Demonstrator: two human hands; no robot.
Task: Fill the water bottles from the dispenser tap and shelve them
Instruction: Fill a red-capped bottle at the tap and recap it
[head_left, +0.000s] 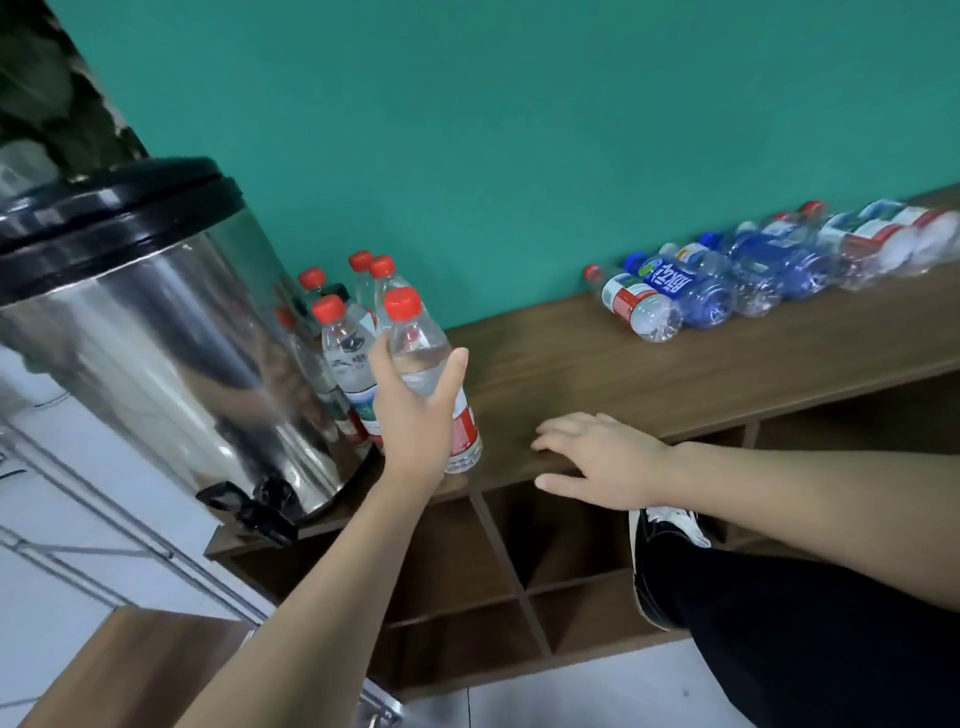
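Steel dispenser drum (156, 332): its left side is cut off for you by the frame edge.
Far clear plastic bottles (893, 239): blurred; you cannot read their labels.
Upright red-capped bottles (363, 280): your left hand (415, 415) partly hides them.

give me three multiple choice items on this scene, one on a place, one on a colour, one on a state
1. Where do the empty bottles lie?
A. on the shelf top by the green wall
B. inside the lower compartments
C. on the floor

2. What colour is the cap of the held bottle?
A. blue
B. red
C. white

3. How is the right hand?
A. gripping a bottle
B. turning the tap
C. flat on the shelf top, holding nothing

Key:
1 A: the empty bottles lie on their sides in a row on the shelf top against the wall.
2 B: the held bottle, in the left hand, has a red cap.
3 C: the right hand rests on the shelf's front edge with fingers straight.
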